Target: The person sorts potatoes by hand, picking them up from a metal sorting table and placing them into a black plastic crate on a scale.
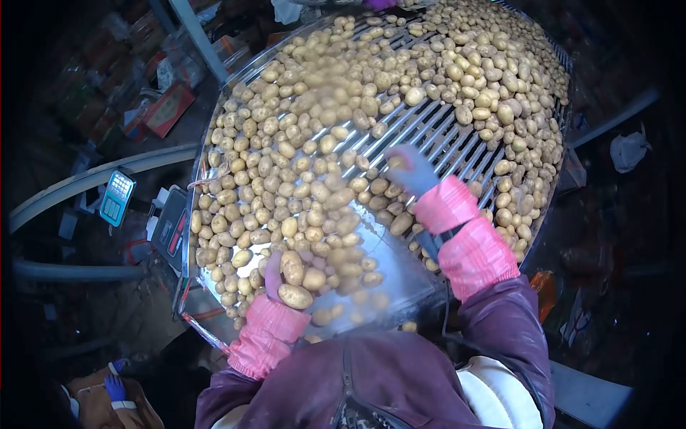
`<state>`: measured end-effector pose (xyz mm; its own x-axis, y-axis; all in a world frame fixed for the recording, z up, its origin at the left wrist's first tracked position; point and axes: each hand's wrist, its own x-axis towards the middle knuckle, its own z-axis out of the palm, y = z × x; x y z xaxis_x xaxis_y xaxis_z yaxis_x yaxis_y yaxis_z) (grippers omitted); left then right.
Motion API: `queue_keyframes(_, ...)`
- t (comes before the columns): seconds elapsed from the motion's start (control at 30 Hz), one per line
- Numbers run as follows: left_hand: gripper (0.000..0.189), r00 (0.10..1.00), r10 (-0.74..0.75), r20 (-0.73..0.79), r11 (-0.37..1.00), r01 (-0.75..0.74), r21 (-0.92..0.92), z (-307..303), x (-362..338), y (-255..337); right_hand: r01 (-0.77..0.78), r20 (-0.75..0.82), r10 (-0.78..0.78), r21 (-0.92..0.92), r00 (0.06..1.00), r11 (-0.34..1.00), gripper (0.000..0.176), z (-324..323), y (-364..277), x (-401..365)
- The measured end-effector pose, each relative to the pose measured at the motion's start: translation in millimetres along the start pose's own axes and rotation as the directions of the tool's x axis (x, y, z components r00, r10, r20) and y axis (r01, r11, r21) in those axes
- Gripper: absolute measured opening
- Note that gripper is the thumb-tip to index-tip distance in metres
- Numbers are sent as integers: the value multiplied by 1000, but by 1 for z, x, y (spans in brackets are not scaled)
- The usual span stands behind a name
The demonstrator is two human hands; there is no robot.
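Pale brown potatoes (286, 149) cover much of a metal sorting table. Near its front left, my left hand (273, 275), in a purple glove, is cupped around several potatoes (291, 267); an oblong potato (295, 297) lies against the palm by the pink cuff. My right hand (413, 170), in a blue-grey glove, is over the bars at the middle, fingers curled round a small potato (396, 163). That hand is a little blurred by motion. Just below it, darker potatoes (386, 200) lie in a cluster.
Parallel metal bars (418, 125) lead onto a smooth metal plate (389, 261). On the left are a scale with a keypad (118, 198), a dark device (170, 227) and a red box (168, 109). A curved rail (107, 175) runs beside them. Another person's blue-gloved hand (114, 387) shows at lower left.
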<state>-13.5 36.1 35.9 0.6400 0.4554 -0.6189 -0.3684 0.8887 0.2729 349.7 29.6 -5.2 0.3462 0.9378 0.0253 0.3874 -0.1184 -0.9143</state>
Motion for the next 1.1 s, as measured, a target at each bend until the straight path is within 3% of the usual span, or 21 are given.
queue_keyframes(0.07, 66, 995, 31, 92, 999, -27, -39, 2, 3, -2, -224, 254, 153, 277, 955, 935, 36, 30, -68, -23)
queue_keyframes(0.1, 69, 989, 48, 138, 997, -40, -59, 4, 6, -4, 193, 223, -195, 29, 955, 981, 39, 46, -68, -25)
queue_keyframes(0.17, 70, 970, 119, 212, 986, -141, 88, 11, 10, 1, 601, 237, -611, 121, 755, 790, 42, 73, -78, -33)
queue_keyframes(0.23, 70, 949, 177, 260, 937, -243, 252, 4, 22, 2, 543, 440, -530, 109, 724, 832, 45, 62, -123, -29)
queue_keyframes(0.27, 68, 962, 100, 253, 966, -154, 205, 0, 24, 6, 513, 536, -480, 100, 695, 853, 47, 59, -136, -26)
queue_keyframes(0.3, 65, 969, 21, 244, 986, -61, 158, -5, 25, 10, 457, 414, -418, 6, 809, 890, 50, 53, -124, -15)
queue_keyframes(0.33, 63, 970, -57, 235, 993, 32, 110, -9, 27, 14, 169, 324, -190, 92, 927, 981, 46, 45, -102, 6)
queue_keyframes(0.4, 59, 976, -86, 199, 971, 38, 234, 32, 10, 22, 323, 1, -360, -445, 933, 835, 43, 18, -48, 73)
queue_keyframes(0.43, 56, 982, -123, 142, 971, 90, 222, 49, 3, 25, 152, -118, -237, -486, 964, 861, 45, -6, -25, 107)
queue_keyframes(0.5, 53, 975, -50, 215, 905, -47, 423, 10, 20, 16, -142, -334, -198, -764, 922, 629, 50, -38, 12, 144)
queue_keyframes(0.53, 51, 986, -35, 163, 943, -21, 333, 10, 20, 13, -262, -418, -224, -822, 881, 506, 51, -47, 34, 157)
queue_keyframes(0.57, 49, 994, -21, 111, 972, -6, 236, 10, 19, 10, -276, -398, -149, -817, 905, 507, 51, -51, 41, 163)
queue_keyframes(0.6, 50, 985, 65, 160, 826, -143, 545, 13, 18, 10, -290, -377, -74, -812, 923, 507, 51, -54, 46, 168)
queue_keyframes(0.63, 51, 965, 123, 233, 569, -261, 780, 16, 18, 10, -305, -353, 0, -808, 936, 504, 51, -54, 51, 171)
queue_keyframes(0.7, 53, 964, 128, 233, 529, -265, 806, 14, 22, 10, -250, -320, -30, -794, 947, 555, 48, -51, 58, 170)
queue_keyframes(0.77, 55, 995, 6, 97, 931, -41, 363, 2, 25, 2, -187, -327, -114, -755, 938, 629, 44, -50, 62, 172)
queue_keyframes(0.8, 57, 966, -113, 232, 981, 72, 178, -23, 33, -4, -175, -359, -135, -708, 923, 684, 43, -49, 59, 174)
queue_keyframes(0.9, 57, 976, -131, 175, 979, 100, 177, -21, 29, -1, -128, -422, -195, -624, 886, 771, 48, -46, 33, 199)
queue_keyframes(1.0, 57, 985, -121, 124, 976, 95, 198, -14, 25, 2, -182, -165, 104, -587, 981, 789, 58, -46, 24, 231)
queue_keyframes(1.03, 57, 986, -118, 118, 976, 93, 198, -12, 24, 3, -149, -190, 60, -501, 980, 852, 69, -41, 25, 236)
queue_keyframes(1.1, 58, 987, -118, 105, 975, 95, 202, -7, 22, 5, -238, -136, 195, -530, 971, 814, 69, -41, 14, 246)
